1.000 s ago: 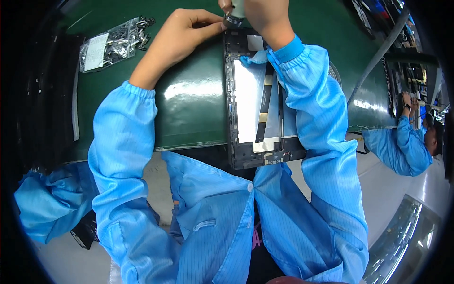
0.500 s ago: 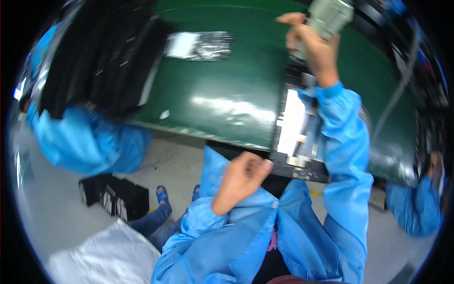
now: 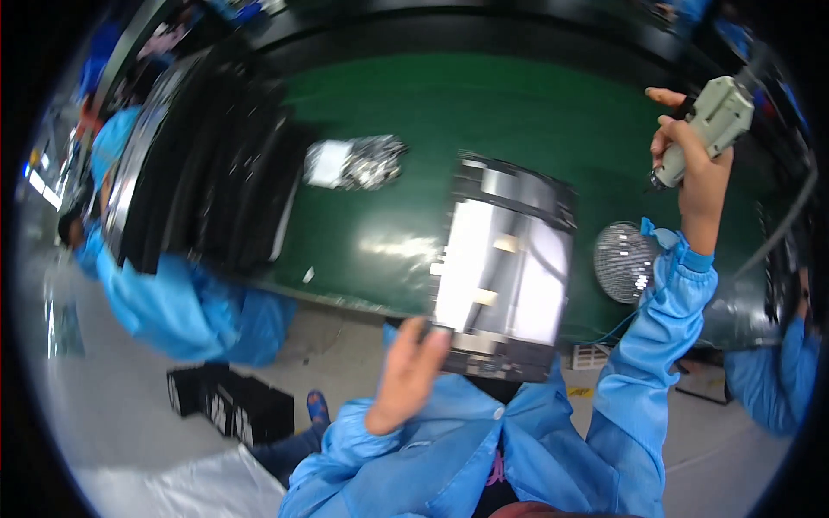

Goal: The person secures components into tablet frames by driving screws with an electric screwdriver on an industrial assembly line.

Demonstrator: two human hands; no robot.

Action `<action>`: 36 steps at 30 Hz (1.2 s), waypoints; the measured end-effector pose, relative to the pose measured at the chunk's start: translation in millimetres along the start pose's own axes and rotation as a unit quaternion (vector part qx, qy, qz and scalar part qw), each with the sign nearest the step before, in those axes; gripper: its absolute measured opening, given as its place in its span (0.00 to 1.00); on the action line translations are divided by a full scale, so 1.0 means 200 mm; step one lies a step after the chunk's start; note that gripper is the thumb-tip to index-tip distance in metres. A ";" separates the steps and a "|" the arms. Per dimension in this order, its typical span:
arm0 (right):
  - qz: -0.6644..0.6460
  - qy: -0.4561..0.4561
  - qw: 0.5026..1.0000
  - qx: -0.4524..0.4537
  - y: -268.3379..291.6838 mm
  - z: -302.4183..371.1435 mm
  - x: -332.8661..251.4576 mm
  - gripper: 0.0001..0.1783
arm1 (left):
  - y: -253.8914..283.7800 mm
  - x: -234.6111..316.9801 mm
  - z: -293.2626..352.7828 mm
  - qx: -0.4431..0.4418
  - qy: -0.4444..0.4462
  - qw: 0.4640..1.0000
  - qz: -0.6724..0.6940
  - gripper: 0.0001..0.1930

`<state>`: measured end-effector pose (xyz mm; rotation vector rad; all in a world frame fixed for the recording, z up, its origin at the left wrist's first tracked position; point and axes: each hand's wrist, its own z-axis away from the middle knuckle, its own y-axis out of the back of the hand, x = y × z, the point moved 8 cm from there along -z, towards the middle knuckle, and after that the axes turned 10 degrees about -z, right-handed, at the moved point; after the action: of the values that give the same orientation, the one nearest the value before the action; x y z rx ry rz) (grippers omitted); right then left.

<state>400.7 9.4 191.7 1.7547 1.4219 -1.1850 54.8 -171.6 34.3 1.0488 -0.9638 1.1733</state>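
An open, flat electronic device lies at the table's near edge, a little past it. It has a dark frame, two bright panels, tan tabs and a circuit board along the near side. My left hand is at its near left corner, thumb and curled fingers closed on the edge; blur hides the exact contact. My right hand is raised at the far right, wrapped round a pale electric screwdriver. The driver's dark tip points down and left, apart from the device. Beneath my right wrist sits a round dish of small shiny pieces.
Dark upright panels stand in a row on the table's left side. A clear bag with silvery contents lies on the green tabletop. A cable hangs at the right. People in blue sleeves are nearby.
My right hand has moved right with the screwdriver, away from over the device. The device sits further left in the picture and is turned slightly. My left hand has come to its corner.
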 end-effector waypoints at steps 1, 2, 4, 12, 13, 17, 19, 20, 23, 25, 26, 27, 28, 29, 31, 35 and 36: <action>0.038 -0.012 0.999 0.018 0.13 -0.02 0.00 0.13 | 0.02 0.07 -0.08 -0.009 -0.023 0.997 0.071 0.17; 0.076 -0.025 0.996 0.039 0.28 -0.03 0.02 0.13 | 0.02 0.15 -0.19 -0.019 -0.040 0.989 0.141 0.18; 0.097 -0.002 0.991 0.087 0.50 -0.05 0.00 0.12 | -0.08 0.40 -0.48 -0.056 -0.069 0.981 0.171 0.19; 0.054 -0.006 0.995 0.083 0.49 -0.04 0.16 0.12 | -0.44 0.63 -1.94 -0.155 -0.159 0.964 0.144 0.25; 0.052 0.002 0.995 0.089 0.48 -0.02 0.17 0.11 | -0.48 0.60 -2.06 -0.153 -0.136 0.969 0.140 0.24; 0.111 0.095 0.982 0.119 0.53 -0.01 0.21 0.11 | -0.52 0.49 -2.32 -0.141 -0.063 0.984 0.092 0.23; 0.102 0.115 0.982 0.110 0.47 -0.04 0.17 0.11 | -0.22 0.50 -2.48 -0.011 -0.107 0.969 -0.223 0.28; 0.099 0.112 0.983 0.107 0.46 -0.05 0.18 0.11 | -0.13 0.50 -2.53 0.047 -0.114 0.908 -0.400 0.31; 0.046 0.034 0.990 0.128 0.54 -0.02 0.25 0.11 | -0.52 0.56 -2.19 0.154 -0.157 0.782 -0.583 0.34; 0.034 0.038 0.992 0.118 0.48 -0.03 0.26 0.12 | -0.55 0.52 -2.10 0.147 -0.223 0.788 -0.555 0.35; 0.016 0.044 0.994 0.101 0.44 -0.03 0.25 0.12 | -0.56 0.52 -2.03 0.147 -0.285 0.788 -0.525 0.35; 0.009 0.041 0.995 0.092 0.41 -0.03 0.28 0.12 | -0.59 0.49 -1.96 0.152 -0.318 0.761 -0.545 0.34; 0.002 0.039 0.996 0.082 0.38 -0.02 0.30 0.11 | -0.62 0.47 -1.91 0.157 -0.352 0.732 -0.562 0.34; -0.028 0.024 0.998 0.052 0.31 -0.02 0.31 0.11 | -0.59 0.49 -1.85 0.162 -0.377 0.725 -0.553 0.32; -0.036 0.012 0.998 0.042 0.28 0.00 0.30 0.10 | -0.57 0.51 -1.88 0.184 -0.428 0.695 -0.548 0.29; -0.044 -0.019 0.998 0.042 0.28 0.03 0.31 0.10 | -0.62 0.52 -1.86 0.218 -0.431 0.683 -0.547 0.26; -0.041 -0.020 0.998 0.046 0.30 0.02 0.31 0.10 | -0.67 0.55 -1.82 0.240 -0.424 0.686 -0.541 0.26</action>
<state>459.6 17.9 129.4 1.7374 1.4484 -1.3413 218.7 196.2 35.4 2.2628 -0.4416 -0.1783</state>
